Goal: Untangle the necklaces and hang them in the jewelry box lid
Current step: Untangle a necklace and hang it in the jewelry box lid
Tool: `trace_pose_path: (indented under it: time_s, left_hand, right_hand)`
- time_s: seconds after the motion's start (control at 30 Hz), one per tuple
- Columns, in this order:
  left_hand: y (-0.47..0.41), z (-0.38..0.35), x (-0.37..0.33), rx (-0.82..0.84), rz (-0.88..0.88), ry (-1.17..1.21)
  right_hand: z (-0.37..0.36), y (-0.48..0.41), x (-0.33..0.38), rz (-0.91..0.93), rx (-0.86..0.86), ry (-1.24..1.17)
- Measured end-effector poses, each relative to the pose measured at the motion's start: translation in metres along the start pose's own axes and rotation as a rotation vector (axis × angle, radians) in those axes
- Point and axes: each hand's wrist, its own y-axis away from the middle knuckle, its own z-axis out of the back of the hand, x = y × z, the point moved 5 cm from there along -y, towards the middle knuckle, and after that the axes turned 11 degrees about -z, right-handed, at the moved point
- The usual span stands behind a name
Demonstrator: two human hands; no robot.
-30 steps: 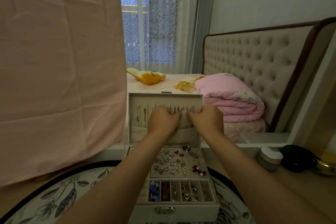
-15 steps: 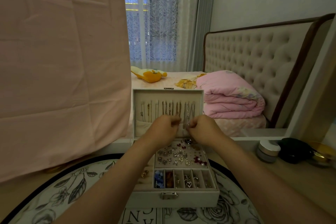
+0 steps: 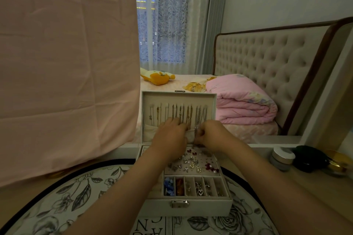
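A pale jewelry box (image 3: 191,208) stands open on a round flowered mat (image 3: 76,192) on the bench, its metal clasp (image 3: 179,203) facing the person. The lid (image 3: 179,97) stands upright, and a row of necklaces (image 3: 181,114), gold and silver, hangs side by side across its lining, their lower ends dropping toward a cloth pocket (image 3: 150,131) along the lid's bottom. Both hands are raised at that pocket, close together. The left hand (image 3: 170,135) has its fingers bent forward against the pocket, back of the hand to the camera; I cannot tell if they grip anything. The right hand (image 3: 212,133) has its fingers together, pinching the lower end of a silver chain (image 3: 196,120) that hangs near the right end of the row. Below the hands, the box tray (image 3: 215,172) holds earrings on a pad and a row of small compartments with beads and charms. Large printed letters on the mat, partly cut off at the frame edge, read N, C and A. To the right on the bench sit a round jar (image 3: 282,160) and a dark case (image 3: 309,158). A pink cloth (image 3: 66,63) hangs at left; a bed with a folded pink quilt (image 3: 244,101) and a yellow plush toy (image 3: 156,77) lies behind.
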Motion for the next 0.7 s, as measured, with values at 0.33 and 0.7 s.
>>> trace_pose_path:
  time_s: [0.33,0.7]
  left_hand:
    - [0.0,-0.001,0.008,0.032,0.034,0.053]
    - [0.003,0.001,0.013,-0.005,0.029,0.086]
  right_hand:
    - [0.04,-0.01,0.023,0.178,-0.368,-0.162]
    - [0.004,0.006,0.012,0.272,-0.26,0.151]
